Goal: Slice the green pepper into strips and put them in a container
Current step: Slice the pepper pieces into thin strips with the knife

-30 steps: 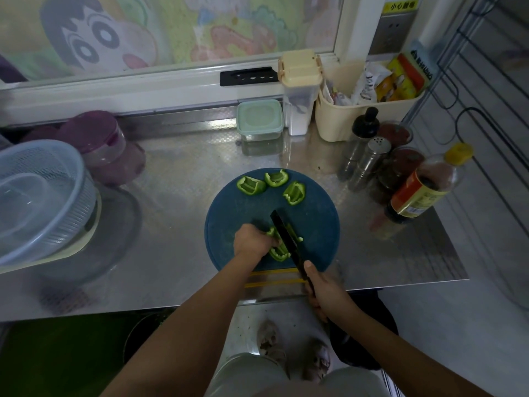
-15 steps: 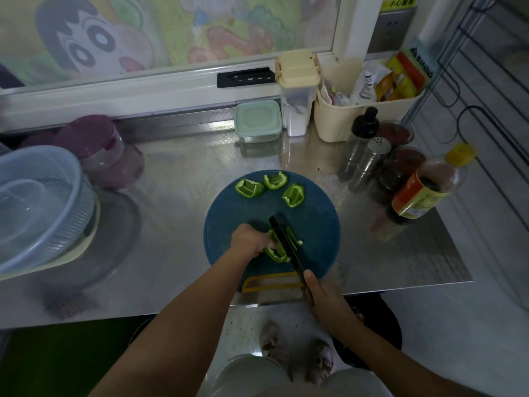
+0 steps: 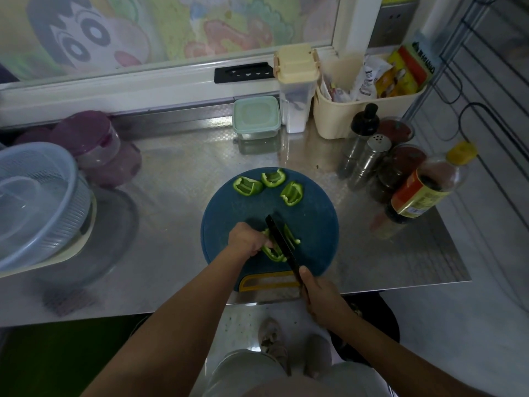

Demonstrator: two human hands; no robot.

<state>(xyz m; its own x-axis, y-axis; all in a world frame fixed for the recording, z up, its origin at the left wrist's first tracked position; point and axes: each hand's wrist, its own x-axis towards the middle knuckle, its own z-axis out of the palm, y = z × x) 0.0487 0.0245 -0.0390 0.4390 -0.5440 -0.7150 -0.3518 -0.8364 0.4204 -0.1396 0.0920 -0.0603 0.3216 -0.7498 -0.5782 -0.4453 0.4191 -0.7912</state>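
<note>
I see the L hand point(image 3: 247, 239) curled over a green pepper piece point(image 3: 273, 252), pressing it on the blue board point(image 3: 315, 224), front part. The R hand point(image 3: 317, 293) grasps the black knife point(image 3: 279, 239), blade across that piece. 3 other pieces point(image 3: 247, 186) lie at the far edge.

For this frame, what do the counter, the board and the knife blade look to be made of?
Counter: likely stainless steel, shiny, with glare and a fine embossed grid. Board: probably plastic, matte dark blue, even colour, yellow-edged grip slot. Knife blade: matte black with no metal glint, so coated steel or ceramic; the view cannot settle which.
</note>
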